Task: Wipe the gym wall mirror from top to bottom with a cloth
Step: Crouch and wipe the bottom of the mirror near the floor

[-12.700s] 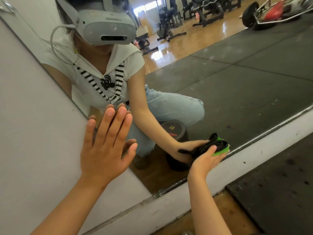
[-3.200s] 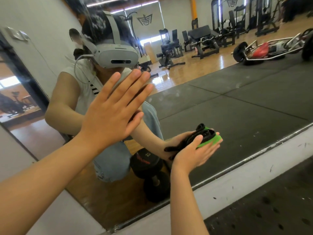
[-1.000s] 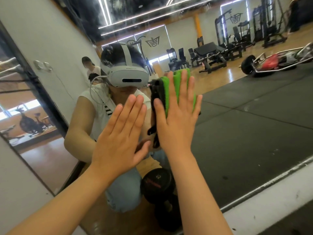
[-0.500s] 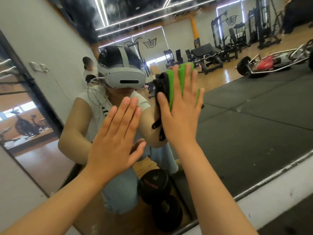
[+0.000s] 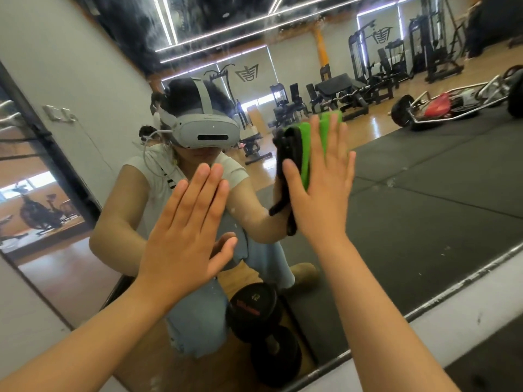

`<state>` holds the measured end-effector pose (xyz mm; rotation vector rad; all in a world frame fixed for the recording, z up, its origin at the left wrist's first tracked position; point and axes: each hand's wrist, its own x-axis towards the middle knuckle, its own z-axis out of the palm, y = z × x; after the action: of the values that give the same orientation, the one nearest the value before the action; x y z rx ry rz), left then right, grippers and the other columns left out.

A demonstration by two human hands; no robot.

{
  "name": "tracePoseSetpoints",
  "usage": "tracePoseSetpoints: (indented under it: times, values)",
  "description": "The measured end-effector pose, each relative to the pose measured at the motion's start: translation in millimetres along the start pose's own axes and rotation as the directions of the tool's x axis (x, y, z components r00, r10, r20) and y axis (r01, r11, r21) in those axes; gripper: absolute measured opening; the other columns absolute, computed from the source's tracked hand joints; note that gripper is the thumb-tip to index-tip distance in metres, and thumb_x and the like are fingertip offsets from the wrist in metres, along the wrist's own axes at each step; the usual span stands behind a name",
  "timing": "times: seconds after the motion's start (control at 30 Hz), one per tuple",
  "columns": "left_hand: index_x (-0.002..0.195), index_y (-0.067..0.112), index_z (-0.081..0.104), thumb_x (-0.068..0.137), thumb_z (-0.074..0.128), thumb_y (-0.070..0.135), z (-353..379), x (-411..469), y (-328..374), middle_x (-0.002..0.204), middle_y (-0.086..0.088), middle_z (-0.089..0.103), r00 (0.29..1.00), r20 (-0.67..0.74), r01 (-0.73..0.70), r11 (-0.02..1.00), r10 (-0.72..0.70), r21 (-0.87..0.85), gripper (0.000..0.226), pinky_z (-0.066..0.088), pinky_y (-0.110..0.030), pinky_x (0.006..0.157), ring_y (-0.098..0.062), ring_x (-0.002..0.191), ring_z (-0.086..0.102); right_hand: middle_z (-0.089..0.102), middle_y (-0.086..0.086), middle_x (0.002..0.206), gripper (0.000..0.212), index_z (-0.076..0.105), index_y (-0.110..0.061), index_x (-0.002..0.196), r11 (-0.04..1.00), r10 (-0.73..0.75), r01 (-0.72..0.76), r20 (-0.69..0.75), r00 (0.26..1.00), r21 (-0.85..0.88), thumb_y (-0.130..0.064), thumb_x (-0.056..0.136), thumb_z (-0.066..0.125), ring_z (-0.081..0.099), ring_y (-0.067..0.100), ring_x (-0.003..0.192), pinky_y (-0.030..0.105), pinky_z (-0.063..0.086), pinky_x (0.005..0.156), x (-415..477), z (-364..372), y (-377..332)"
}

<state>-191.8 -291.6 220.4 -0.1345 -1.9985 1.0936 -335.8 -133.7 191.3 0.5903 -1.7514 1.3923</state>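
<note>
Reflected: black dumbbell [image 5: 256, 309], weight machines [image 5: 424, 49], perhaps a wheeled sled [image 5: 450, 107].

Cloth [image 5: 305, 154]: largely covered by the flat right hand [image 5: 322, 199]; only a green strip and the black left edge show. Left hand [image 5: 184, 239]: palm hidden, facing the mirror [image 5: 424, 210]. Mirror top and right side: cut off. Reflected dumbbell [image 5: 254, 306] lettering: unreadable.
</note>
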Motion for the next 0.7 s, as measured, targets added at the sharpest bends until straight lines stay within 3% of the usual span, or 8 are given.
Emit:
tracePoseSetpoints:
  times: [0.1, 0.23, 0.3, 0.43, 0.53, 0.63, 0.7]
  values:
    - [0.155, -0.005, 0.022, 0.099, 0.041, 0.044, 1, 0, 1, 0.164, -0.023, 0.017, 1.000, 0.000, 0.003, 1.000, -0.003, 0.009, 0.076, 0.009, -0.045, 0.126, -0.035, 0.153, 0.015, -0.003, 0.002, 0.166, 0.067, -0.002, -0.028, 0.155, 0.975, 0.221, -0.222, -0.076, 0.972, -0.007, -0.051, 0.099, 0.028, -0.011, 0.013, 0.150, 0.049, -0.007, 0.122, -5, -12, 37]
    - [0.155, -0.005, 0.022, 0.099, 0.040, 0.043, 2, 1, 1, 0.163, -0.023, 0.018, 1.000, -0.003, 0.002, 1.000, -0.002, 0.012, 0.076, 0.010, -0.045, 0.126, -0.035, 0.153, 0.015, -0.008, 0.003, 0.166, 0.064, 0.001, -0.023, 0.158, 0.840, 0.543, -0.533, -0.129, 0.830, 0.104, -0.040, 0.105, 0.034, -0.010, 0.017, 0.152, 0.050, -0.008, 0.121, -5, -20, 51]
    - [0.155, -0.005, 0.022, 0.099, 0.039, 0.043, 2, 0, 0, 0.163, -0.023, 0.017, 1.000, -0.005, 0.002, 1.000, -0.002, 0.010, 0.076, 0.010, -0.045, 0.126, -0.035, 0.153, 0.015, -0.010, 0.007, 0.165, 0.066, 0.001, -0.020, 0.158, 0.840, 0.541, -0.529, -0.111, 0.834, 0.119, -0.042, 0.105, 0.034, -0.011, 0.020, 0.152, 0.047, -0.010, 0.121, -5, -17, 37]
    - [0.155, -0.005, 0.021, 0.098, 0.042, 0.043, 1, 0, 0, 0.163, -0.024, 0.017, 1.000, -0.015, -0.004, 1.000, 0.004, 0.011, 0.077, 0.008, -0.045, 0.126, -0.036, 0.152, 0.015, -0.012, 0.007, 0.165, 0.078, -0.004, -0.024, 0.156, 0.955, 0.293, -0.292, -0.023, 0.956, 0.045, -0.064, 0.093, 0.019, -0.015, 0.020, 0.151, 0.039, -0.016, 0.117, -12, -6, 0]
    - [0.155, -0.006, 0.021, 0.098, 0.043, 0.041, 1, 0, 2, 0.163, -0.024, 0.016, 1.000, -0.012, 0.007, 1.000, -0.007, -0.020, 0.077, 0.008, -0.046, 0.126, -0.037, 0.152, 0.014, -0.012, 0.006, 0.165, 0.075, -0.005, -0.024, 0.156, 0.970, 0.237, -0.237, 0.015, 0.971, 0.058, -0.061, 0.096, 0.018, -0.016, 0.017, 0.151, 0.037, -0.019, 0.116, -12, -6, 6]
    - [0.155, -0.006, 0.021, 0.098, 0.040, 0.039, 1, -1, 6, 0.164, -0.024, 0.014, 0.999, -0.011, 0.029, 0.999, -0.030, -0.042, 0.075, 0.009, -0.049, 0.125, -0.038, 0.153, 0.013, -0.010, 0.006, 0.165, 0.068, -0.004, -0.019, 0.156, 0.929, 0.371, -0.370, -0.015, 0.929, 0.024, -0.048, 0.103, 0.025, -0.013, 0.018, 0.151, 0.039, -0.017, 0.118, -10, -16, 41]
    - [0.156, -0.005, 0.020, 0.099, 0.038, 0.039, 1, -1, 8, 0.164, -0.024, 0.013, 1.000, -0.003, 0.031, 0.999, -0.031, -0.042, 0.074, 0.009, -0.049, 0.125, -0.037, 0.153, 0.012, -0.010, 0.008, 0.165, 0.065, -0.006, -0.013, 0.156, 0.819, 0.572, -0.568, -0.036, 0.820, 0.076, -0.039, 0.107, 0.028, -0.012, 0.019, 0.152, 0.045, -0.012, 0.121, -6, -26, 64]
